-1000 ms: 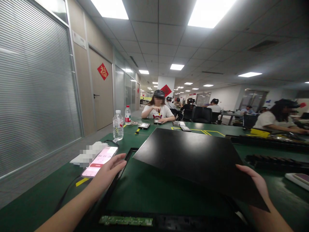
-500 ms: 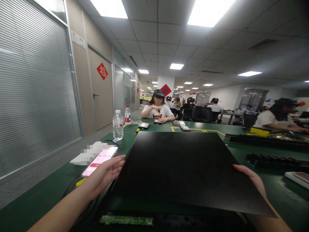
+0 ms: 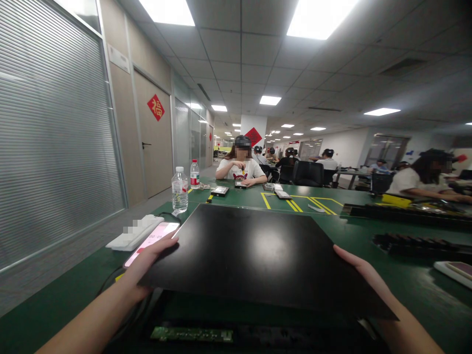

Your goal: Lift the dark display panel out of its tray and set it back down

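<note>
A large flat black panel [image 3: 254, 255] hangs nearly level just above the green table [image 3: 55, 314], over a black frame with a green circuit strip [image 3: 191, 335] along its near edge. My left hand [image 3: 145, 265] grips the panel's left edge, fingers tucked under it and thumb on top. On the opposite side my right hand [image 3: 363, 275] holds the right edge the same way.
A phone with a pink screen [image 3: 151, 241] and a white pad lie left of the panel, with two water bottles [image 3: 180, 189] behind. Black trays [image 3: 416, 243] sit on the right. A person sits across the table [image 3: 241, 169]; others work farther back.
The panel has swung from tilted up on the right to nearly level and sunk toward the frame. My left hand, free a second ago, now grips its left edge.
</note>
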Demonstrator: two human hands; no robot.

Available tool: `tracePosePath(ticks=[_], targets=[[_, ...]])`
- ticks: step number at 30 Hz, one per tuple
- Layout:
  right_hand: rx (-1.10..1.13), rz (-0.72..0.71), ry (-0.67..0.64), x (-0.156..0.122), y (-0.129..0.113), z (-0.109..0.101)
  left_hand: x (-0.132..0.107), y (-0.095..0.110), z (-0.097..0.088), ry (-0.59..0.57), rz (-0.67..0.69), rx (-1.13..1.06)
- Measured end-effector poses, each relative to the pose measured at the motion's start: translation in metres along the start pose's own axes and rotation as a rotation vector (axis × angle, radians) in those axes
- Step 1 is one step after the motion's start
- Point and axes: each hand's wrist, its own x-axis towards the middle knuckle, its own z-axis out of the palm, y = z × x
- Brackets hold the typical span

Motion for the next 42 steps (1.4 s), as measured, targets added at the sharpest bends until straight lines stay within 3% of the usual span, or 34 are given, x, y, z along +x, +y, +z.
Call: tracePosePath(ticks=[3,7,12,16,28,33,42], targets=[[0.076,0.116,-0.047,-0.001,0.003,0.004,0.002,0.002,-0.005,0.065,0.059,0.011],[0.093,0.133,-0.202,-0.004,0.005,0.006,0.002,0.004,-0.008,0.039,0.139,-0.008],[-0.012,-0.012,-0.210,0.006,0.008,-0.002,0.000,0.006,-0.005,-0.064,0.164,-0.058],[-0.124,-0.075,-0.210,0.018,0.011,-0.011,-0.004,0.006,0.000,-0.004,0.166,-0.034],[-0.275,-0.153,0.163,0.020,0.008,-0.014,-0.001,0.000,-0.001,-0.019,0.171,0.103],[-0.347,-0.196,0.221,0.022,0.008,-0.015,0.004,-0.004,-0.003,-0.014,0.126,0.108],[-0.426,-0.231,0.271,0.024,0.008,-0.015,0.022,-0.008,-0.016,0.037,0.167,0.136]])
